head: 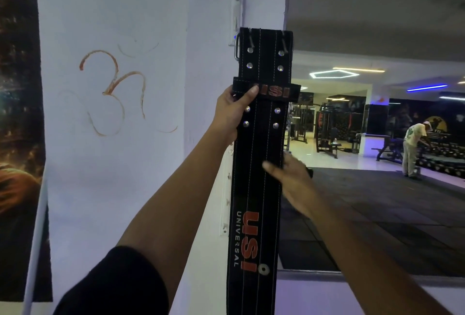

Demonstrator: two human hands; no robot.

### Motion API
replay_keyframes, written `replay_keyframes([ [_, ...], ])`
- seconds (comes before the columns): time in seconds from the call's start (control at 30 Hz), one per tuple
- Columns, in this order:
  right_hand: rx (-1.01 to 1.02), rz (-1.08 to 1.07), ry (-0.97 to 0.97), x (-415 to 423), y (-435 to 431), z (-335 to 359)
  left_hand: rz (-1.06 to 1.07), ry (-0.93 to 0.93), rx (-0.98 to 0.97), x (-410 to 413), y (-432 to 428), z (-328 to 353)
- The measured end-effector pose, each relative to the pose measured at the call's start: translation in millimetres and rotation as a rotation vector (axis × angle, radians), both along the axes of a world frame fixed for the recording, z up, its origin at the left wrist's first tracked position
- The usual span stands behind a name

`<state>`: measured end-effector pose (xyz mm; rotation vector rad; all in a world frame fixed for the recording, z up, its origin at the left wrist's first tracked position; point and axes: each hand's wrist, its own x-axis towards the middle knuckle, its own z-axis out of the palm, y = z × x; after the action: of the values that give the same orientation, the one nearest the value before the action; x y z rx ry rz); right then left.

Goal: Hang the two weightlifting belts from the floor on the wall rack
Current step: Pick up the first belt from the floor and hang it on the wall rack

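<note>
A black weightlifting belt [256, 163] with red USI lettering hangs straight down in front of a white pillar, its metal buckle end up. My left hand [232, 113] grips the belt's left edge just under the keeper loop, thumb across the front. My right hand [289, 176] touches the belt's right edge lower down, thumb on the front face and fingers behind it. A white rack strip [224, 201] with small hooks runs down the pillar's corner just left of the belt. Whether the buckle sits on a hook is hidden. No second belt is in sight.
A white wall [113, 138] with an orange drawn symbol fills the left, beside a dark poster [17, 113]. To the right a large mirror [377, 189] shows gym machines, black floor mats and a person bending over a dumbbell rack [412, 148].
</note>
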<state>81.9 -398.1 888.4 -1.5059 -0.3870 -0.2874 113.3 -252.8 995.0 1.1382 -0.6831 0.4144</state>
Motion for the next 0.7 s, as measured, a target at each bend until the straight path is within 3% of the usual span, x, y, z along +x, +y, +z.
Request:
replay_keyframes([
  [0.1,-0.029,0.063,0.086,1,-4,-38,-0.017,-0.001,0.006,1,2,0],
  [0.27,0.076,0.025,-0.028,1,-3,-28,-0.039,0.000,-0.018,1,1,3],
  [0.43,0.057,-0.003,0.048,3,-6,-62,-0.050,-0.015,-0.023,2,3,4],
  [0.7,0.090,-0.105,-0.022,9,4,-48,-0.041,-0.031,-0.054,-2,8,9],
])
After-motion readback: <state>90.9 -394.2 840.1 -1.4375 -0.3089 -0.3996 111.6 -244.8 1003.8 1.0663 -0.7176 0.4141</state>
